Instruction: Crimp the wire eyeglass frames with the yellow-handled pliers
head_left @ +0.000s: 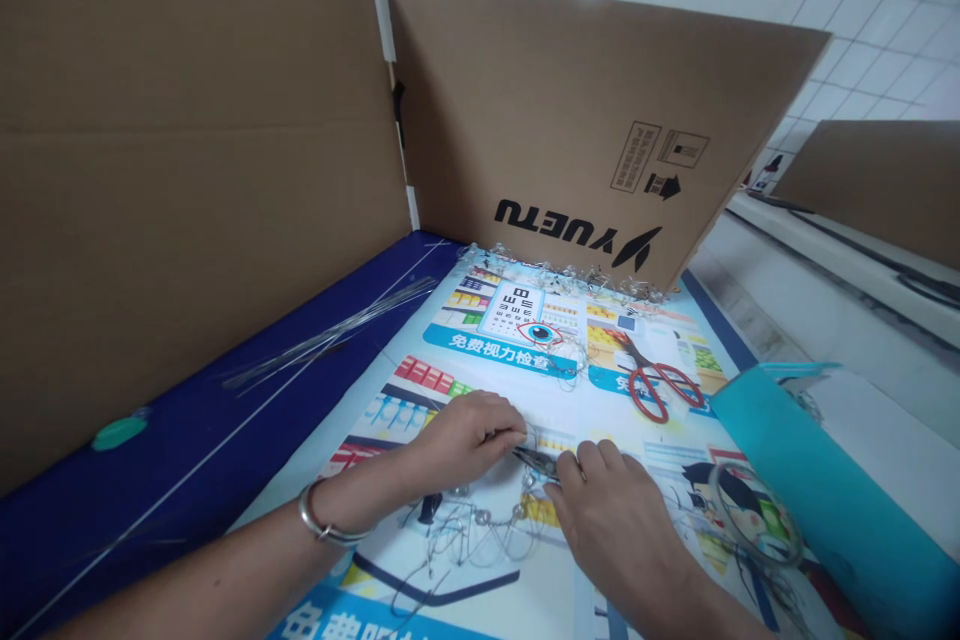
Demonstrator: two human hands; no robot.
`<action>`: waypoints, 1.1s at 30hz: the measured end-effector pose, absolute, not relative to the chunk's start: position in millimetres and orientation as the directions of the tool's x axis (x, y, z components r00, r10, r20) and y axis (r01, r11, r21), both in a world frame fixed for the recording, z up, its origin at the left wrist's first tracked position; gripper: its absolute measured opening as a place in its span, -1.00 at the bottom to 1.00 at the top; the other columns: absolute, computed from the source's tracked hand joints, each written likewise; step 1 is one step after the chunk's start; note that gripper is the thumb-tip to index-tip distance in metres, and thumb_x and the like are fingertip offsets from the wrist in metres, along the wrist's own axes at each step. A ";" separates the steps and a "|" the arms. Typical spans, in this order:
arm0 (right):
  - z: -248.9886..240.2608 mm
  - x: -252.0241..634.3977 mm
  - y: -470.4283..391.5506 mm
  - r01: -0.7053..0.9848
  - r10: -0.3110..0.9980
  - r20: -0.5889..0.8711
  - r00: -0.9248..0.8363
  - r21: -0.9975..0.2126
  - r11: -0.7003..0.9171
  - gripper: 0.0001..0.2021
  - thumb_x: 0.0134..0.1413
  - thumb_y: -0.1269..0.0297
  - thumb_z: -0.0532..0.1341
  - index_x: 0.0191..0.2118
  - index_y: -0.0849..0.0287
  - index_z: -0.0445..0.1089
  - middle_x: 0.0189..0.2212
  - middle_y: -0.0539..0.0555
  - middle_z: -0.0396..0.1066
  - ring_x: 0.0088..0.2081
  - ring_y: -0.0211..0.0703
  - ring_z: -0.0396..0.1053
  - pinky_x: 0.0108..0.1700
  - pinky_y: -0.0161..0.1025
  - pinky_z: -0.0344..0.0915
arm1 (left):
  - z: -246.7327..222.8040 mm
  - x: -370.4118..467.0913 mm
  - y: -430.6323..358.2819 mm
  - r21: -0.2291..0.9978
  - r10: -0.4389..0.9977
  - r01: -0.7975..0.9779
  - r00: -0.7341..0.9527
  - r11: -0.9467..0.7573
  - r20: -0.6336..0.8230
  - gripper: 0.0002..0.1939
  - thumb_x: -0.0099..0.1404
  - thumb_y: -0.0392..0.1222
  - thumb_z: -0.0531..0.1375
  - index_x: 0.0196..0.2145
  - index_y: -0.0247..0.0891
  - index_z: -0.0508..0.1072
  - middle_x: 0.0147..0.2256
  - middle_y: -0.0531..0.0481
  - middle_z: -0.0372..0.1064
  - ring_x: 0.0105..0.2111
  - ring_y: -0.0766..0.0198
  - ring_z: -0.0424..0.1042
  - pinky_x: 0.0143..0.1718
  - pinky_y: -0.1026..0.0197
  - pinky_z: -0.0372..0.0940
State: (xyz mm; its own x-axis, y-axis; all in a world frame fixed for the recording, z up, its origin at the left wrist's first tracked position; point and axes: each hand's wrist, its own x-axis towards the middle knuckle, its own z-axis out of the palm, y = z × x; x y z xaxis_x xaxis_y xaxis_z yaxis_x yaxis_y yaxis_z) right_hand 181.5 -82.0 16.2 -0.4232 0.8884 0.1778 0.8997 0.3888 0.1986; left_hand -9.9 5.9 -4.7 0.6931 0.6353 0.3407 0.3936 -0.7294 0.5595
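Note:
My right hand (611,505) is closed round a pair of pliers (538,463), whose jaws point left. Close to the jaw tips, the thumb and fingers of my left hand (480,432) are pinched together on a thin wire, much of it hidden by the fingers. Below both hands, a wire chain (484,518) with shiny round beads and several loose curled wire ends lies on the printed sheet (547,580).
Red-handled scissors (660,385) lie beyond my right hand. A coil of clear line (754,515) sits beside a turquoise box (832,490) on the right. Straight wires (337,325) rest on blue cloth at left. Beaded wire pieces (592,280) line the cardboard wall (570,100).

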 end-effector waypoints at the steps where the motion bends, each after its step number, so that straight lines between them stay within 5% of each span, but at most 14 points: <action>1: 15.9 181.3 -81.8 0.901 0.890 0.174 -0.421 0.196 0.387 -0.89 0.15 0.28 0.05 -0.34 0.14 0.28 -0.43 0.10 0.26 -0.34 -0.06 0.18 -0.40 -0.17 -0.04 | -5.1 -9.8 5.8 0.557 0.641 0.403 0.690 -0.727 0.337 -0.83 0.29 -0.25 0.06 -0.35 -0.25 0.44 -0.42 0.02 0.41 -0.36 0.30 0.33 -0.28 0.23 0.20; 11: 10.0 182.3 -79.2 0.884 0.876 0.179 -0.448 0.233 0.405 -0.94 0.12 0.33 0.09 -0.35 0.16 0.26 -0.45 0.08 0.26 -0.36 -0.09 0.18 -0.43 -0.20 -0.04 | -4.4 -8.5 4.3 0.553 0.671 0.443 0.670 -0.706 0.319 -0.83 0.27 -0.25 0.06 -0.39 -0.25 0.44 -0.46 0.02 0.39 -0.39 0.31 0.33 -0.31 0.25 0.20; 25: 41.4 184.8 -88.1 0.888 0.889 0.007 -0.459 0.041 0.458 -0.88 0.10 0.20 0.10 -0.35 0.11 0.28 -0.40 0.04 0.31 -0.35 -0.13 0.23 -0.40 -0.24 0.00 | -4.0 -9.2 6.1 0.582 0.789 0.549 0.526 -0.600 0.318 -0.84 0.22 -0.29 0.06 -0.43 -0.25 0.43 -0.46 0.03 0.40 -0.42 0.30 0.34 -0.37 0.30 0.20; 33: 30.4 183.4 -87.8 0.907 0.908 0.022 -0.417 0.074 0.415 -0.90 0.06 0.21 0.14 -0.34 0.11 0.27 -0.40 0.04 0.31 -0.34 -0.09 0.23 -0.40 -0.24 -0.01 | 2.6 -8.9 3.2 0.521 0.793 0.603 0.523 -0.604 0.313 -0.84 0.17 -0.34 0.05 -0.42 -0.23 0.42 -0.47 0.06 0.40 -0.46 0.31 0.33 -0.42 0.31 0.15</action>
